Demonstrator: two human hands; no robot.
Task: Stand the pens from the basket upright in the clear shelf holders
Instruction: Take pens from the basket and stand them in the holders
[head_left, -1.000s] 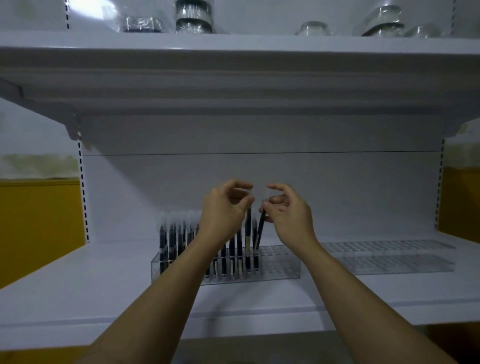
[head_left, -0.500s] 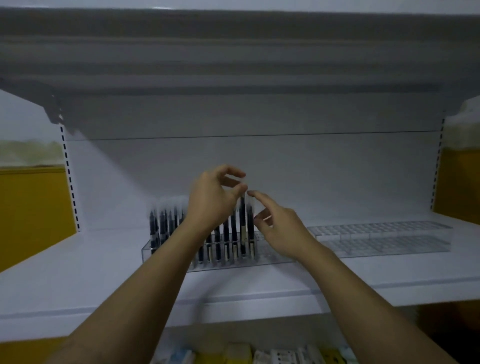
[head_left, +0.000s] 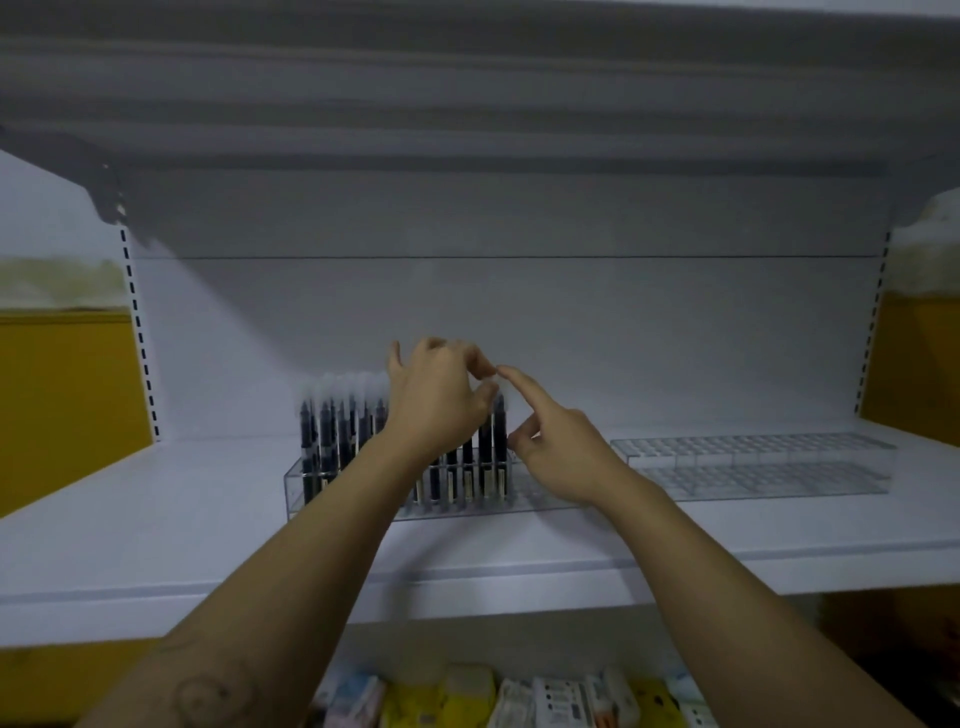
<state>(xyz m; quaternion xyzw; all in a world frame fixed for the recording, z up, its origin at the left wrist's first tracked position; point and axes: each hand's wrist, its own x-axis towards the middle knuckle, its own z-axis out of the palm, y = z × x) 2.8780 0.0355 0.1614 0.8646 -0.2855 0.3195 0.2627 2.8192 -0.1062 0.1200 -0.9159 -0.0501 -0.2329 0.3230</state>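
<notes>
Head view: dark clear-capped pens (head_left: 332, 441) upright in clear slotted plastic holder (head_left: 296, 488). Left hand (head_left: 436, 405) curled over pen tops, grasp unclear; right hand (head_left: 561, 452) loose, index extended, empty. Seat rightmost pen (head_left: 500, 441) straight, sparing neighbours.

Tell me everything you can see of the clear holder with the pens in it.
The clear holder is a long, low box of see-through plastic, flat on the shelf, left of a second, empty holder. Dark pens with pale caps stand upright in its left and middle part; its right end looks unfilled. The left hand is at the pen tops and the right hand hangs above its right end; neither visibly touches it.
</notes>
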